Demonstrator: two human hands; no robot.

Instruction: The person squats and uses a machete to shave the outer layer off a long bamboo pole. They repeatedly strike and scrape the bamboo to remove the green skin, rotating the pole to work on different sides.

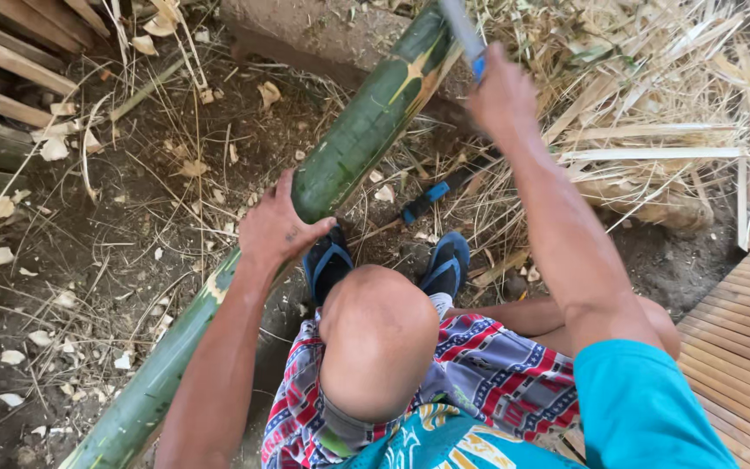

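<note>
A person squats on bare ground (132,226) littered with dry leaves and chips, seen from above. The left hand (278,227) presses down on a long green bamboo pole (353,143), fingers (284,187) wrapped over its curved top in a firm grip. The pole runs on a slant from the lower left of the view up to the top centre, where its far end, streaked with yellow, rests against a block of earth or stone (323,30).

The right hand (503,97) is raised above the pole's upper stretch, closed around the blue handle of a blade (466,35) whose grey metal rises out of the top of the view. Both feet wear blue sandals (447,263), planted just beside the pole's middle; one bare knee (379,334) fills the centre foreground above patterned red-and-blue shorts (496,369). A second tool (431,195), dark with a blue grip, lies on the ground between the sandals and a heap of dry straw-coloured bamboo strips (653,130) at right. Split lengths of wood (2,95) are stacked at upper left, and a slatted bamboo floor (744,334) edges the lower right.
</note>
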